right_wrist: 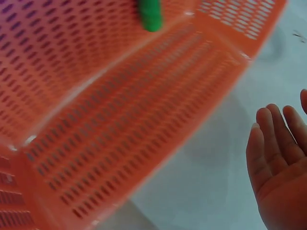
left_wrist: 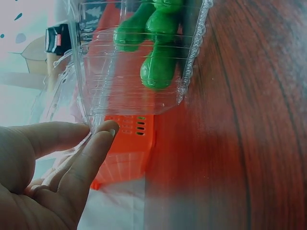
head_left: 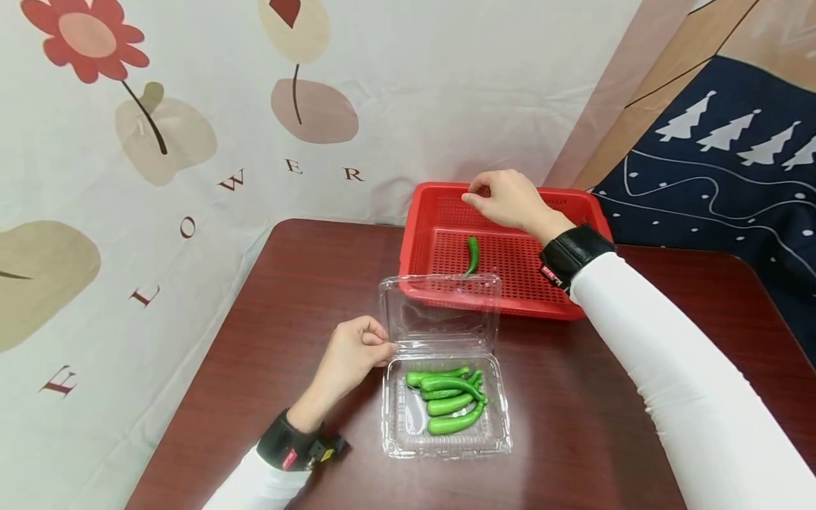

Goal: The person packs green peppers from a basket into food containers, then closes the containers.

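A clear plastic clamshell container (head_left: 393, 446) lies on the table with its lid (head_left: 440, 312) raised at the back. Several green chili peppers (head_left: 450, 425) are side by side in its base. My left hand (head_left: 357, 352) pinches the container's left edge by the hinge between thumb and fingertips, which shows closely in the left wrist view. Over the back of a red basket (head_left: 561, 304) hovers my right hand (head_left: 506, 198), holding nothing, its fingers loosely bent. One more green chili pepper (head_left: 472, 255) rests on the perforated basket floor, below that hand.
The raised lid overlaps the basket's front rim in the head view. A dark wooden table (head_left: 287, 283) carries everything. Behind it hangs a white cloth (head_left: 408, 85) with printed flowers and letters, and a navy cloth (head_left: 720, 170) with white trees is at the right.
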The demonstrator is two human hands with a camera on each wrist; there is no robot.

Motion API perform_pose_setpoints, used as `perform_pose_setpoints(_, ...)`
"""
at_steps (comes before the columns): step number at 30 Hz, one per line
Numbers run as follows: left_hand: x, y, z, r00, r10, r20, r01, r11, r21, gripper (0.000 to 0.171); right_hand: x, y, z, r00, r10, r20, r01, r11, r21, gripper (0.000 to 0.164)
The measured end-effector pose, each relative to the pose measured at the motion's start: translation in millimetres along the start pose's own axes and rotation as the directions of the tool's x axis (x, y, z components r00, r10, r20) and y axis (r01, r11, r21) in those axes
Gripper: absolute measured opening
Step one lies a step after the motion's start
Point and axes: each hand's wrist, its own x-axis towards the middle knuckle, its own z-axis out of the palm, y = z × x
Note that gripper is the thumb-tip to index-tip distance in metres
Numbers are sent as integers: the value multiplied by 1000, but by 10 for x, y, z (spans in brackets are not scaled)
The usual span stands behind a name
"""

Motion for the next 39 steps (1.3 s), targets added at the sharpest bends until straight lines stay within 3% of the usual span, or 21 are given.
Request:
perform_pose_setpoints(6, -2, 20, -11, 1000, -15, 9, 15, 1000, -6, 16, 29, 135, 222, 985, 54, 166, -41, 996, -83, 31)
perform_pose_setpoints(10, -7, 35, -22, 1000, -16, 10, 16, 1000, -3, 16, 33, 177, 357, 949, 125, 291, -71, 980, -187, 29)
perform_pose_setpoints(15, -1, 25, -27, 1000, -8, 14, 8, 1000, 9, 17, 36, 198, 491, 897, 217, 385, -91, 943, -320, 40)
perform_pose_setpoints(20, 6, 7, -27, 1000, -1, 12, 1, 1000, 8, 17, 20, 153, 582, 858, 263, 441, -101, 928, -358, 43)
perform_pose_setpoints(29, 28, -8, -27, 1000, -7, 12, 7, 1000, -2, 18, 0, 83, 626, 827, 302, 473, -157, 934, -323, 27)
perform_pose_setpoints(33, 32, -12, -26, 1000, -7, 14, 7, 1000, 3, 17, 11, 96, 617, 828, 298, 475, -181, 944, -277, 25)
perform_pose_setpoints(39, 30, -10, -37, 1000, -8, 6, 8, 1000, 10, 17, 43, 91, 505, 884, 233, 406, -170, 968, -186, 27)
